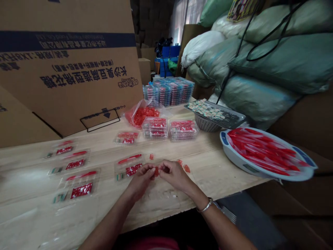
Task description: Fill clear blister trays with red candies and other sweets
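Note:
My left hand and my right hand meet over the table, both pinching a small red translucent piece between the fingertips. More small red pieces lie beside my right hand, and one lies just beyond my fingers. Close to my left hand is a clear plastic tray with a red pen, a red patterned packet and a small green-and-white item in it. Several similar filled trays are laid out to the left. A see-through empty-looking tray lies below my hands, hard to make out.
Beyond my hands stand stacked clear trays and a plastic bag of red pieces. At right are a white basin of wrapped red pens and a metal tray with small pale pieces. A large carton stands at left.

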A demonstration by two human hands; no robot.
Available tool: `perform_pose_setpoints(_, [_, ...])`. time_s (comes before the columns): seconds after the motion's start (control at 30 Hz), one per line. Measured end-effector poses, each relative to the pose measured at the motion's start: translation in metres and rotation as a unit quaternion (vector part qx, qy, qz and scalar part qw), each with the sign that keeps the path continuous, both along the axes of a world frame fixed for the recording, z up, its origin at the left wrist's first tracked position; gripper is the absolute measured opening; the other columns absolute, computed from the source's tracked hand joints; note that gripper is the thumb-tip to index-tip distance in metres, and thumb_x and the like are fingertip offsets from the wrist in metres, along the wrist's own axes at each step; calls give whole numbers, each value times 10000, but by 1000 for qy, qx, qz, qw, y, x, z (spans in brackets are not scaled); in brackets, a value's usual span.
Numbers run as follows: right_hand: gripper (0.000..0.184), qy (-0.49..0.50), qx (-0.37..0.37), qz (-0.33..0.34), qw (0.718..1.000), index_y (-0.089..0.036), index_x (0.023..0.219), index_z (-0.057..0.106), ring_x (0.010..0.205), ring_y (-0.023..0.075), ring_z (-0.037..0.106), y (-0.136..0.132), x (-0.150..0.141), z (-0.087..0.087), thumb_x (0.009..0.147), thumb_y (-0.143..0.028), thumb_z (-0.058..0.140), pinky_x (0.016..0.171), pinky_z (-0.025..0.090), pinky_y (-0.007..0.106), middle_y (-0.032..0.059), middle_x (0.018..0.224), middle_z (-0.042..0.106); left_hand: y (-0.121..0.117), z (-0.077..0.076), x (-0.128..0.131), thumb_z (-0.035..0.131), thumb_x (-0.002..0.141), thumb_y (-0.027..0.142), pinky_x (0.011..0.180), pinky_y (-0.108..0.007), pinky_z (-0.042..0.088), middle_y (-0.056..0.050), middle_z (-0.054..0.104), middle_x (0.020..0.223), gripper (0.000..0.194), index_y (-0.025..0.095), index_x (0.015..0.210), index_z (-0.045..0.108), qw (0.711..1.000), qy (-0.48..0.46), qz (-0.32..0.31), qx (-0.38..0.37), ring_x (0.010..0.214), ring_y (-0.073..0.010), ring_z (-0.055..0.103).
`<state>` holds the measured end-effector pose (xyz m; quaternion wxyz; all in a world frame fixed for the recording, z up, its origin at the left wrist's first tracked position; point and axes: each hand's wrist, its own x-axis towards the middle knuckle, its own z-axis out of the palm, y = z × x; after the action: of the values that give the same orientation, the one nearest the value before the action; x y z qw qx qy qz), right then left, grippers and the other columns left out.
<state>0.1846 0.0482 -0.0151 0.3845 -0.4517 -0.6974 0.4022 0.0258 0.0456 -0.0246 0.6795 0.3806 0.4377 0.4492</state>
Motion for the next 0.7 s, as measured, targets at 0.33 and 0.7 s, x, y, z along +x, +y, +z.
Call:
perform_pose_setpoints(0.33, [70, -31, 67, -20, 997, -186, 711, 483, 602, 109, 468, -8, 4, -7, 774, -170, 509, 544, 327, 204, -30, 651, 509, 8, 8, 8, 737, 645, 513, 545, -228, 273, 56, 470, 561, 396, 169, 622, 542, 987, 81, -112, 77, 550, -91, 360])
perform_pose_setpoints(0.7, [69, 48, 26, -83, 995, -198, 675, 454, 537, 98, 451, -13, -4, -13, 709, -185, 513, 492, 337, 198, -51, 593, 474, 3, 6, 7, 664, 683, 600, 565, -243, 270, 60, 400, 560, 464, 180, 605, 481, 983, 68, -148, 91, 553, -95, 330])
